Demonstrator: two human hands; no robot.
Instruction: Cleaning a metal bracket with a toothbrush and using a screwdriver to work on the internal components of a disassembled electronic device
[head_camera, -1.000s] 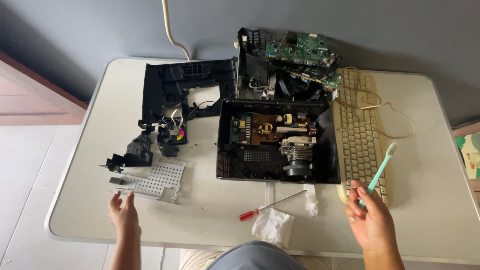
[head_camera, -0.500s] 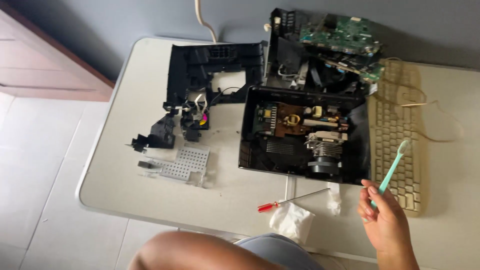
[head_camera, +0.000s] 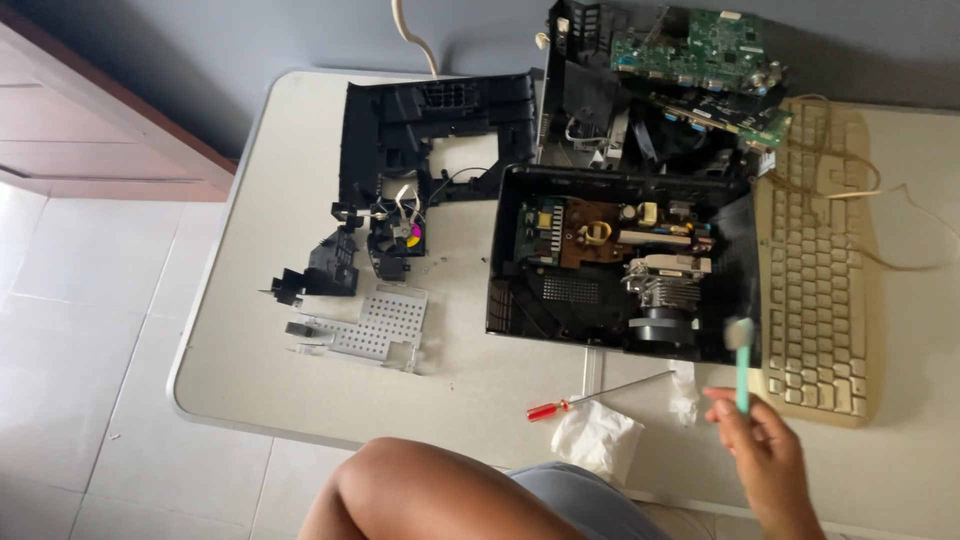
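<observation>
My right hand (head_camera: 765, 455) pinches a teal plastic toothbrush (head_camera: 741, 362) upright at the near right corner of the opened black device case (head_camera: 620, 262), already stripped of cover and boards, its dusty insides apparently still to brush.

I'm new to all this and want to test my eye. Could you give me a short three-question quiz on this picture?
1. True or false: the right hand holds a teal toothbrush.
2. What lies nearest the crumpled tissue: A) red-handled screwdriver, B) green circuit board, C) perforated metal plate?
3. What stands right of the opened black casing?

Key: 1 true; 2 A; 3 a beige keyboard.
</observation>
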